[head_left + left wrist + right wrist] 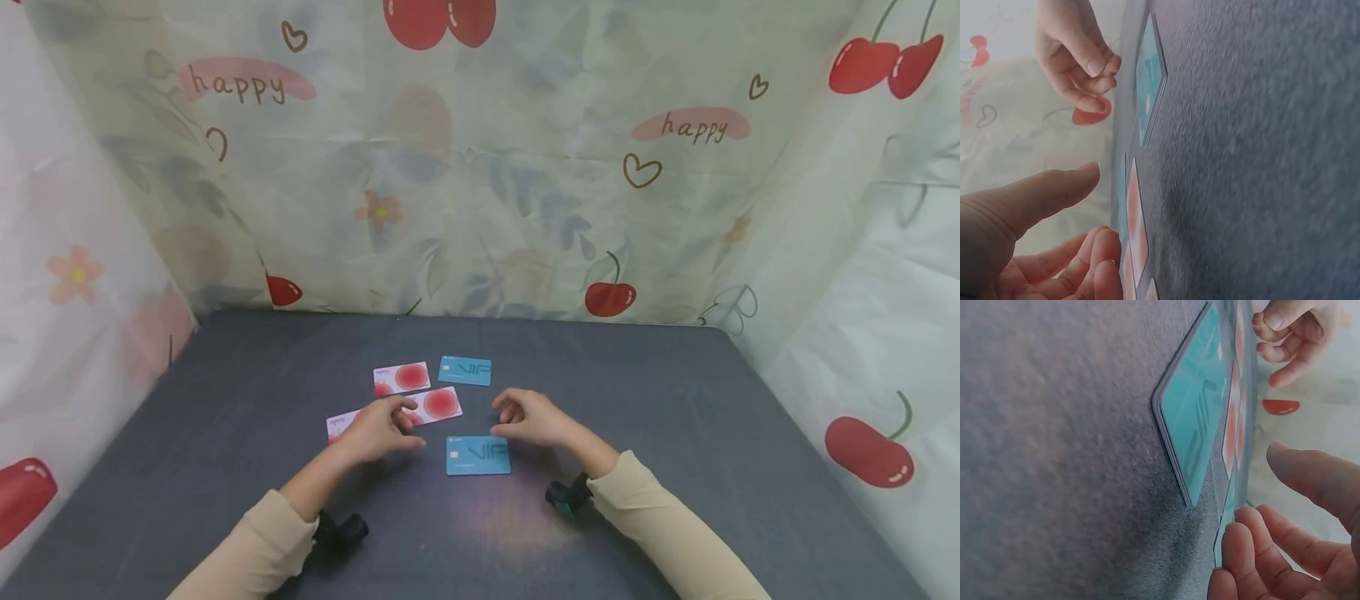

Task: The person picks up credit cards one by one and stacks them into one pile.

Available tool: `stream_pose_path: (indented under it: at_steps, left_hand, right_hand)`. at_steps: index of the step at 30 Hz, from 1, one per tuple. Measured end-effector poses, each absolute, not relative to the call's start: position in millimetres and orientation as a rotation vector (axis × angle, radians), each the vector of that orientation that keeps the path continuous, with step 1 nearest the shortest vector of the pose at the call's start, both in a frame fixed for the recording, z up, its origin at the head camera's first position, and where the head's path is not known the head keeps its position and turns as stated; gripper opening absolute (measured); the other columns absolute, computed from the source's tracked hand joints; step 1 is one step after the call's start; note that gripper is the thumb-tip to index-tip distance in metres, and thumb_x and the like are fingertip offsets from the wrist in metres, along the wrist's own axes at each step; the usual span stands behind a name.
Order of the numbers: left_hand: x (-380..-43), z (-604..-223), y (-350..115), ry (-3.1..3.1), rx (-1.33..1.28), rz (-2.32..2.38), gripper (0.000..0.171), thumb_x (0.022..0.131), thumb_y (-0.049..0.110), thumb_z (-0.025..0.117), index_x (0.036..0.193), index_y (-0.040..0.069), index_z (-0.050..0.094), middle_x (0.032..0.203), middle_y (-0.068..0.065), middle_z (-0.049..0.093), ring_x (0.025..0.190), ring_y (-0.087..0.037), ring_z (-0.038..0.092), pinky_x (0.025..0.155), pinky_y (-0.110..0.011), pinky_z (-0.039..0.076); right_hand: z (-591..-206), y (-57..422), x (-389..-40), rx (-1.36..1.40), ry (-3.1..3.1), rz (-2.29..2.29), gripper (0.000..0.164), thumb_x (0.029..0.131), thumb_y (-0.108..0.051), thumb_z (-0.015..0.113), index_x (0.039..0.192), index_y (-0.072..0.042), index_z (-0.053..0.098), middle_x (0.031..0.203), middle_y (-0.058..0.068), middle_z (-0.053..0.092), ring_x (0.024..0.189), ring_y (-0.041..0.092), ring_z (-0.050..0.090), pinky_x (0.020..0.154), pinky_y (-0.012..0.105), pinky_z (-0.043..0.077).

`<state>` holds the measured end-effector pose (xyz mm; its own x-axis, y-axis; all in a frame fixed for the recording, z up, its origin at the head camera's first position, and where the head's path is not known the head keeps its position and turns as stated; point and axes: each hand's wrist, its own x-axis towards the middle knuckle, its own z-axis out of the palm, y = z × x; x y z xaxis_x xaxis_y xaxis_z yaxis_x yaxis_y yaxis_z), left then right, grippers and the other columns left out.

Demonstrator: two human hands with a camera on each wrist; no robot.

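Observation:
A small stack of blue VIP cards (pixel 478 456) lies flat on the dark table; the right wrist view shows several layered edges on the stack (pixel 1191 419). My right hand (pixel 528 417) hovers by its far right corner, fingers loosely bent and thumb apart, holding nothing. Over the pink-and-white cards, my left hand (pixel 381 431) hangs with thumb and fingers spread, also holding nothing. It partly hides a pink card on the left (pixel 341 423) and the middle pink card (pixel 440 404). Farther back lie another pink card (pixel 402 378) and a single blue VIP card (pixel 465 371).
The dark table (pixel 637 392) is bordered by a patterned curtain (pixel 480 208) with cherries and hearts at the back and both sides. A black wrist camera (pixel 341 532) sits on the left wrist, another black camera (pixel 567 494) on the right.

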<state>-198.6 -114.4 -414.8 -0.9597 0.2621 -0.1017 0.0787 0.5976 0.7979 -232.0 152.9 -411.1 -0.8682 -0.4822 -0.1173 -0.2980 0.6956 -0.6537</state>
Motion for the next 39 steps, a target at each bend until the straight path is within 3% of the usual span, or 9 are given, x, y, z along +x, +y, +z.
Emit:
stream_pose_path:
  at_steps: [17, 39]
  left_hand:
    - [-215, -415, -129, 2.633, 0.209, 1.267, 0.054, 0.075, 0.013, 0.076, 0.121, -0.004, 0.053, 0.086, -0.01, 0.06, 0.071, -0.015, 0.053, 0.062, -0.023, 0.047]
    - [-229, -423, -125, 2.61, 0.08, 1.207, 0.053, 0.076, 0.014, 0.075, 0.12, -0.004, 0.052, 0.082, -0.01, 0.061, 0.062, -0.014, 0.053, 0.056, -0.022, 0.046]
  right_hand:
    - [-407, 139, -264, -0.674, 2.589, -0.989, 0.037, 0.081, -0.017, 0.072, 0.11, 0.001, 0.059, 0.087, 0.008, 0.062, 0.075, 0.011, 0.057, 0.07, 0.024, 0.05]
    - [-411, 112, -286, -0.576, 2.522, -0.989, 0.039, 0.076, -0.011, 0.075, 0.112, -0.002, 0.061, 0.084, 0.006, 0.062, 0.072, 0.01, 0.053, 0.065, 0.019, 0.044]
